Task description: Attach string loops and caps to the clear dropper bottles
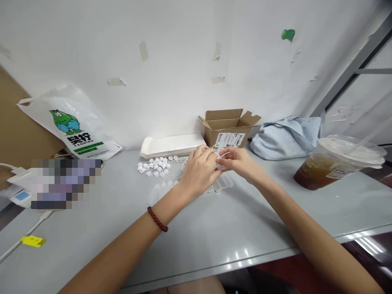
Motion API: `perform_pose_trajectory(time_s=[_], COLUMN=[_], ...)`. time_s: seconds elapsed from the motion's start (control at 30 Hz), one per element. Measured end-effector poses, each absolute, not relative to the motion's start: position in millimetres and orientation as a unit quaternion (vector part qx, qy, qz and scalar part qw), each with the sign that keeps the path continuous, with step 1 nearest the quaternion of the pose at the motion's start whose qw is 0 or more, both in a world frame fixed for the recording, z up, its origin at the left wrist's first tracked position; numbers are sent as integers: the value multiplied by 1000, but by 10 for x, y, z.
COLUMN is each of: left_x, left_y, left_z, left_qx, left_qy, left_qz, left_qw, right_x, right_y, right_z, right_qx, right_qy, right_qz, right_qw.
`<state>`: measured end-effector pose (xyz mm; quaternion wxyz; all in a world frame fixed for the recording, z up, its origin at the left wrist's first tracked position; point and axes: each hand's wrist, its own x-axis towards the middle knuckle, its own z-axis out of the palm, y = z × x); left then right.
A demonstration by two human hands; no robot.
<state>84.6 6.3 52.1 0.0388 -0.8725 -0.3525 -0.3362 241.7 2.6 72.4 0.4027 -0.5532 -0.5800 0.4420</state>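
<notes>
My left hand (199, 169) and my right hand (235, 162) meet over the middle of the table. Between their fingertips is a small white plastic piece (219, 161), partly hidden, with a thin white cord looping near it. Both hands are closed on this piece. Left of my left hand lies a loose group of small white caps (155, 166), with several small rings (180, 160) beside them. Clear, elongated plastic pieces (159, 190) lie below the caps, partly under my left forearm. More clear plastic pieces (223, 182) rest under my hands.
Behind my hands stand white trays (174, 143) and an open cardboard box (228, 126). A light blue cloth bag (286, 136) and a drink cup (324, 161) are at right. A plastic bag (79, 126), a blurred-out device (65, 183) and a white cable (15, 245) occupy the left.
</notes>
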Motion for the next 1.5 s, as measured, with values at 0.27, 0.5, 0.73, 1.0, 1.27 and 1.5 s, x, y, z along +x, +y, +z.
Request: perform_pose_trajectory(time_s=[0.27, 0.5, 0.73, 1.0, 1.27, 1.5], left_x=[1119, 1309, 1330, 1327, 730, -54], left_y=[108, -50, -76, -40, 198, 314], left_z=[525, 437, 299, 265, 459, 475], left_qx=[-851, -871, -882, -896, -866, -728], left_qy=[-382, -397, -406, -402, -442, -595], left_qz=[-349, -269, -208, -171, -228, -329], left_qw=[-87, -107, -113, -74, -47, -89], right_x=[2790, 3071, 3056, 3076, 3080, 3098], right_y=[127, 149, 239, 265, 238, 246], right_z=[783, 831, 719, 682, 703, 697], right_qx=[-557, -519, -506, -533, -539, -552], right_qy=[-619, -709, -754, -742, -734, -727], right_qz=[464, 460, 418, 406, 412, 407], right_qw=[302, 129, 17, 9, 25, 25])
